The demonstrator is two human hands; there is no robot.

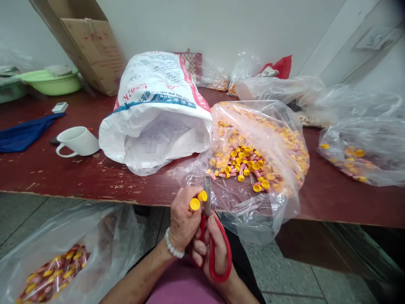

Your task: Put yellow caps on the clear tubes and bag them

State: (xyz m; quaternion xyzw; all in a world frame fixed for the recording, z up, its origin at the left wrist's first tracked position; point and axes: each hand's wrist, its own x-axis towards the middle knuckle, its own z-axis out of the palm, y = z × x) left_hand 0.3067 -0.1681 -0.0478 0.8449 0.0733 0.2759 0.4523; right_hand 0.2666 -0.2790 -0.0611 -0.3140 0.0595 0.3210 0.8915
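Note:
Two small yellow-capped pieces (195,204) stick out of the closed fingers of my left hand (183,217), which wears a pale bead bracelet. My right hand (215,249) grips red-handled scissors (226,261), their blades pointing away from me and right beside the yellow caps. Whether the blades touch the pieces I cannot tell. Just beyond my hands, a clear plastic bag (221,198) lies open on the table, holding many yellow-capped pieces with red-and-white patterned bodies (242,166).
A white printed sack (158,80) lies open-mouthed on the dark red table (72,179), with a white mug (79,141) to its left. Another clear bag (379,143) with yellow caps is at right. Below left hangs a bag (104,240) of capped pieces. A cardboard box (95,50) stands behind.

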